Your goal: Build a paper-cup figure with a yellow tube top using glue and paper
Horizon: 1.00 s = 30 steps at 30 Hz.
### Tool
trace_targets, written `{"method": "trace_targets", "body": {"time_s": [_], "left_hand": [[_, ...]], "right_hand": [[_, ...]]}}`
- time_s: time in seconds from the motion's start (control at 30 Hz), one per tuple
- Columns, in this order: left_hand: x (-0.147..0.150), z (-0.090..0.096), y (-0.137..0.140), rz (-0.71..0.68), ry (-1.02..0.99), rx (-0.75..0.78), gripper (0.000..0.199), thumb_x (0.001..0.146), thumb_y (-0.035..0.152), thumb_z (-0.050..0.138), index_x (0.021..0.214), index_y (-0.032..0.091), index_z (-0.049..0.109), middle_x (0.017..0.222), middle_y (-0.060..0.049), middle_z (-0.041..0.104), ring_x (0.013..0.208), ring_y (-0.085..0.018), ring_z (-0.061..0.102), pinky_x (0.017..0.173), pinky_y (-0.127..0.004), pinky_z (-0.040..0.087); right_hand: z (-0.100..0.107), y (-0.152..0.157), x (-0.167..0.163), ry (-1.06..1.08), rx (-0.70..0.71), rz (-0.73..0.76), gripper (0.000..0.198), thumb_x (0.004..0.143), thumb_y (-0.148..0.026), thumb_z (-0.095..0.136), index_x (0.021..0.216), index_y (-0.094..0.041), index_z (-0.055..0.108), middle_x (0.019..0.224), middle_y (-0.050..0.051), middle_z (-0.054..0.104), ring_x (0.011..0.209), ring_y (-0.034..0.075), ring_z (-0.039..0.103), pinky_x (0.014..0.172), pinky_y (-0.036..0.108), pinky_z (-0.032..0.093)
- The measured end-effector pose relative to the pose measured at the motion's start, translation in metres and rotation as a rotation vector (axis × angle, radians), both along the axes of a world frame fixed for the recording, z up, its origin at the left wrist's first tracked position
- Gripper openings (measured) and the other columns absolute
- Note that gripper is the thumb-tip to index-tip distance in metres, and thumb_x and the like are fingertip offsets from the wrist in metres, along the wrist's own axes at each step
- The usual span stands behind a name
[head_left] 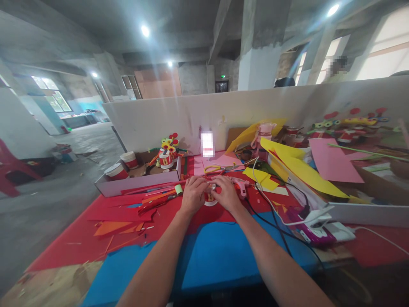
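Observation:
My left hand (193, 195) and my right hand (227, 194) meet at the middle of the table, fingers curled in from both sides around a small red-and-white paper cup (211, 203). The cup's white rim faces down, near the red paper surface. Something small and pale shows on top between my fingertips, too small to make out. Just right of my right hand lies a pink glue gun (243, 185). Behind my hands rest scissors (220, 169) with yellow handles. A light green paper roll (178, 189) sits left of my left hand.
A cardboard tray (137, 186) at left holds paper cups and a decorated cup figure (166, 157). Orange paper scraps (115, 227) lie at front left. Cables run to a purple-and-white power strip (313, 230) at right, beside a box with yellow sheets (303, 166). A white partition (153, 115) stands behind.

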State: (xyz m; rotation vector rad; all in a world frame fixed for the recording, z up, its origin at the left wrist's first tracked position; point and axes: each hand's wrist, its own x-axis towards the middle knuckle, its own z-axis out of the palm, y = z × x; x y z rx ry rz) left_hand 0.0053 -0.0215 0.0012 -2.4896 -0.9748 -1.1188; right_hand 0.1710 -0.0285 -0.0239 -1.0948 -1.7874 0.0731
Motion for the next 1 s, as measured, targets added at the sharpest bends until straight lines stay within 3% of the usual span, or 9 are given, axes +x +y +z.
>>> {"method": "trace_targets", "body": {"time_s": [0.2, 0.33, 0.57, 1.0], "left_hand": [[-0.005, 0.004, -0.001, 0.026, -0.027, 0.033, 0.032, 0.084, 0.01, 0.046, 0.103, 0.021, 0.069, 0.105, -0.008, 0.07, 0.104, -0.024, 0.054, 0.089, -0.042, 0.043], [-0.011, 0.006, 0.001, 0.03, -0.076, 0.054, 0.035, 0.082, 0.008, 0.045, 0.104, 0.021, 0.068, 0.104, -0.008, 0.07, 0.103, -0.024, 0.054, 0.088, -0.042, 0.044], [-0.017, 0.006, 0.005, 0.061, -0.09, 0.083, 0.042, 0.074, 0.003, 0.044, 0.105, 0.02, 0.067, 0.103, -0.008, 0.069, 0.101, -0.024, 0.055, 0.088, -0.041, 0.044], [-0.052, 0.011, 0.02, 0.259, -0.149, 0.162, 0.037, 0.072, 0.003, 0.046, 0.095, 0.02, 0.07, 0.099, -0.006, 0.071, 0.098, -0.024, 0.055, 0.087, -0.039, 0.043]], "right_hand": [[0.005, -0.003, -0.001, 0.039, -0.015, -0.01, 0.033, 0.08, -0.033, 0.066, 0.111, -0.021, 0.062, 0.113, 0.009, 0.067, 0.11, 0.027, 0.057, 0.097, 0.045, 0.042], [0.008, -0.004, 0.003, 0.145, 0.027, -0.006, 0.033, 0.091, -0.041, 0.053, 0.117, -0.021, 0.059, 0.117, 0.01, 0.065, 0.114, 0.025, 0.056, 0.1, 0.042, 0.042], [0.01, -0.002, 0.018, 0.378, 0.079, -0.189, 0.038, 0.1, -0.039, 0.028, 0.108, -0.021, 0.06, 0.105, 0.011, 0.066, 0.104, 0.023, 0.058, 0.093, 0.04, 0.046], [0.013, -0.002, 0.033, 0.448, 0.164, -0.311, 0.04, 0.1, -0.041, 0.024, 0.101, -0.02, 0.058, 0.101, 0.011, 0.064, 0.1, 0.024, 0.057, 0.091, 0.041, 0.044]]}}
